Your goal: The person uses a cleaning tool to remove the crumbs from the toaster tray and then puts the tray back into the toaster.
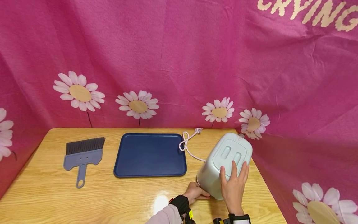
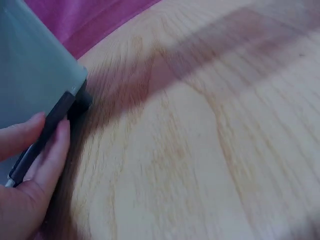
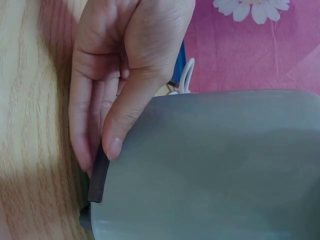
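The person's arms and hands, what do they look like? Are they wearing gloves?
No gloves: the left hand and right hand are both bare. The left arm has a pale pinkish sleeve and a black wrist strap, with a bright yellow tag close by. The right wrist wears a black band too.

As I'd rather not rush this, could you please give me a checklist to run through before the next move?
1. Plug disconnected: ok, it lies loose behind the appliance.
2. Cord clear of the tray: not ok, a loop overlaps its right rim.
3. Left hand gripping the dark strip low on the appliance: ok.
4. Right hand touching the appliance's top: ok.
5. Brush out of the way: ok, left of the tray.
6. All feet on the table: cannot tell.
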Tool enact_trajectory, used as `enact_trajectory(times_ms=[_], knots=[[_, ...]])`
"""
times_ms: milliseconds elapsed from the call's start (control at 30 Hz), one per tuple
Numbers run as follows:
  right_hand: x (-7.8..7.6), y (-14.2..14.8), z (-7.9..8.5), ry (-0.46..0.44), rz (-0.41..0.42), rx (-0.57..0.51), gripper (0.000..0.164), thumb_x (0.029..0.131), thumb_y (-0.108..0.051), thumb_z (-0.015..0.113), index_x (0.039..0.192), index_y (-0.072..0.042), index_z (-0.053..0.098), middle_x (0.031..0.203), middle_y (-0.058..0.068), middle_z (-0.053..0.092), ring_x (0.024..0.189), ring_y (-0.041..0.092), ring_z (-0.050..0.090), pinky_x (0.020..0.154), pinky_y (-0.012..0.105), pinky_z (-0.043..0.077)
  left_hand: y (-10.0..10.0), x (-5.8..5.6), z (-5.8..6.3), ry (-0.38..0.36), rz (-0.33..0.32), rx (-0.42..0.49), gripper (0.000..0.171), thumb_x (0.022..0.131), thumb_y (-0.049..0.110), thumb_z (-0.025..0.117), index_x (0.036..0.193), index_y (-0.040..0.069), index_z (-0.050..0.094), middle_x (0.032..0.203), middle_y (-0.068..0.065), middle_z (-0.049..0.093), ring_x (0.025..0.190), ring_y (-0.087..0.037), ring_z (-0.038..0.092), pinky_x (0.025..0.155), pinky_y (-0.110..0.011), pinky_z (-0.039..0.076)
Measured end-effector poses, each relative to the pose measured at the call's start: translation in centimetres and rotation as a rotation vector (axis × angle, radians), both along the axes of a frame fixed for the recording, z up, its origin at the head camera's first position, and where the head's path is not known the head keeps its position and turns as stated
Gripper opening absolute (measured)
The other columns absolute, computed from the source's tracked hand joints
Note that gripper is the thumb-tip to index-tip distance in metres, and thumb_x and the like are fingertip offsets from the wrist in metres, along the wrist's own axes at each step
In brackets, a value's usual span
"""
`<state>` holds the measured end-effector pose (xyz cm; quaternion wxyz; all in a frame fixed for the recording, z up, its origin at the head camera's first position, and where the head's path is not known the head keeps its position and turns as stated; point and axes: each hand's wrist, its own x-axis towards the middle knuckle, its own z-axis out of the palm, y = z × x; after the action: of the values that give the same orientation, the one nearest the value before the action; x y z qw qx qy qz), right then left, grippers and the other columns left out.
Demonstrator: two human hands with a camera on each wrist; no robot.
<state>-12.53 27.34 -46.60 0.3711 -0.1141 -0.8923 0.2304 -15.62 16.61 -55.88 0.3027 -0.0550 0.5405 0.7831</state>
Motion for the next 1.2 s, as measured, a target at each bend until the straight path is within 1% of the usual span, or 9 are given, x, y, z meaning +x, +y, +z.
enact_trajectory(times_ms=[167,267,433,500,567,733,1000,1033,1200], knots=[[0.0,0.1,-0.1,0.007,0.004,0.009,0.048,0.081,-0.022,0.062,0.116,0.010,0.050,0.134,0.035,0.024,0.129,0.044,0.014,0.090,0.062,0.027,0.1,-0.1,-0.6,-0.013,0.006,0.026,0.015,0.065,-0.028,0.057,0.079,-0.022,0.054,0.070,-0.020,0.059,0.070,-0.032,0.064,0.065,-0.035,0.051],[-0.1,0.2,-0.1,0.012,0.003,0.014,0.048,0.082,-0.022,0.062,0.116,0.010,0.050,0.134,0.035,0.024,0.129,0.044,0.015,0.089,0.062,0.028,0.1,0.0,-0.6,-0.002,0.014,0.028,0.012,0.066,-0.026,0.059,0.076,-0.020,0.055,0.068,-0.022,0.061,0.067,-0.030,0.064,0.063,-0.033,0.052],[-0.2,0.2,-0.1,0.004,-0.003,0.009,0.049,0.081,-0.023,0.062,0.115,0.010,0.051,0.134,0.035,0.024,0.128,0.044,0.016,0.088,0.062,0.029,0.2,0.4,-0.3,0.040,0.048,-0.044,0.016,0.064,-0.023,0.063,0.068,-0.010,0.055,0.069,-0.027,0.061,0.057,-0.022,0.064,0.057,-0.030,0.052],[-0.2,0.1,-0.2,0.005,-0.003,0.009,0.048,0.081,-0.023,0.062,0.115,0.010,0.051,0.134,0.035,0.024,0.128,0.045,0.016,0.088,0.062,0.029,0.2,0.4,-0.2,0.043,0.054,-0.073,0.019,0.063,-0.022,0.064,0.066,-0.006,0.054,0.068,-0.026,0.062,0.054,-0.018,0.062,0.056,-0.029,0.051],[-0.2,0.1,-0.2,0.008,-0.003,0.011,0.048,0.081,-0.022,0.062,0.115,0.010,0.051,0.134,0.034,0.024,0.128,0.044,0.016,0.088,0.062,0.029,0.2,0.5,-0.1,0.043,0.053,-0.092,0.020,0.063,-0.021,0.066,0.066,-0.005,0.054,0.067,-0.023,0.062,0.053,-0.016,0.062,0.055,-0.028,0.051],[-0.2,0.1,-0.2,0.025,0.000,0.016,0.048,0.081,-0.023,0.062,0.114,0.010,0.051,0.134,0.034,0.025,0.128,0.044,0.016,0.088,0.062,0.029,0.2,0.6,0.0,0.046,0.040,-0.117,0.019,0.063,-0.018,0.068,0.070,-0.007,0.055,0.066,-0.016,0.062,0.057,-0.019,0.063,0.056,-0.028,0.052],[-0.2,0.2,-0.2,0.036,-0.004,0.020,0.047,0.080,-0.022,0.062,0.113,0.010,0.052,0.133,0.034,0.026,0.127,0.045,0.018,0.089,0.062,0.029,0.3,0.7,0.3,0.052,0.061,-0.137,0.019,0.063,-0.019,0.067,0.069,-0.007,0.053,0.065,-0.025,0.062,0.059,-0.026,0.065,0.055,-0.030,0.052],[-0.2,0.2,-0.2,0.034,-0.005,0.019,0.048,0.080,-0.022,0.062,0.113,0.010,0.052,0.133,0.034,0.026,0.127,0.045,0.019,0.089,0.062,0.029,0.3,0.6,0.4,0.037,0.060,-0.127,0.020,0.063,-0.020,0.067,0.068,-0.006,0.053,0.063,-0.024,0.062,0.058,-0.025,0.065,0.054,-0.030,0.051],[-0.2,0.1,-0.2,0.025,-0.006,0.015,0.048,0.080,-0.022,0.062,0.114,0.010,0.051,0.133,0.034,0.025,0.127,0.045,0.018,0.089,0.062,0.029,0.5,0.6,0.3,0.028,0.066,-0.140,0.021,0.062,-0.019,0.068,0.069,-0.007,0.053,0.065,-0.024,0.062,0.059,-0.027,0.065,0.053,-0.030,0.051]])
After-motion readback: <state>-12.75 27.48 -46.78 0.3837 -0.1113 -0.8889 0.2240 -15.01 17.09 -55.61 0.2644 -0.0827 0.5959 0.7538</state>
